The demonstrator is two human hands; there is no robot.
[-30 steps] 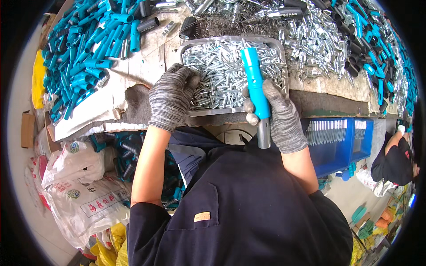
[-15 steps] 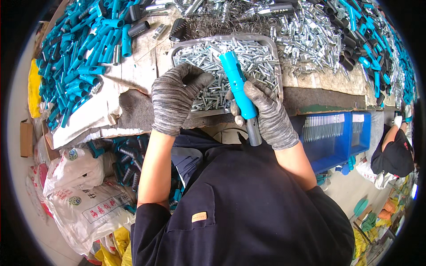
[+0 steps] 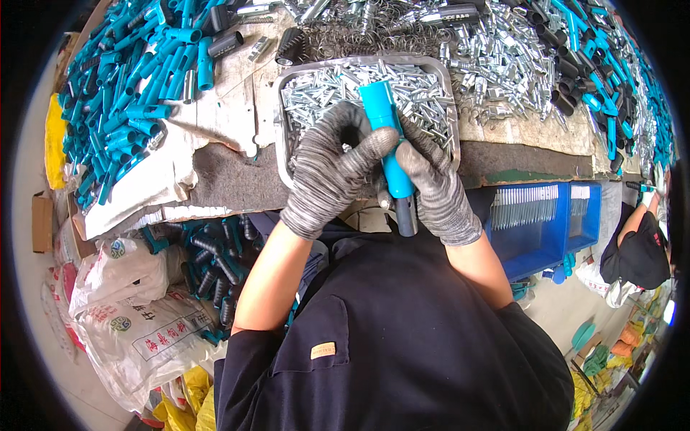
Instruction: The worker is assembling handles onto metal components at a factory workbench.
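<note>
In front of my chest, my right hand (image 3: 438, 190) in a grey knitted glove is closed around a teal plastic tube (image 3: 379, 106) with a dark grey lower end (image 3: 407, 217). The tube stands nearly upright, leaning a little to the left at its top. My left hand (image 3: 327, 172), gloved alike, is closed, its thumb against the tube's middle. Whatever its fingers may pinch there is hidden. Just beyond both hands, a metal tray (image 3: 279, 108) full of small silvery pins (image 3: 316, 90) rests on the bench, partly covered by the gloves.
Teal tubes (image 3: 154, 72) are heaped at the left of the bench. Springs (image 3: 345, 44) and metal fittings (image 3: 496, 68) lie behind and right of the tray. Blue bins (image 3: 528, 248) stand below the bench at right. White sacks (image 3: 136, 323) lie at left. Another person (image 3: 636, 244) works far right.
My left hand has moved right, from over the tray to the tube, and its thumb now touches it. The tube is slightly more upright in my right hand.
</note>
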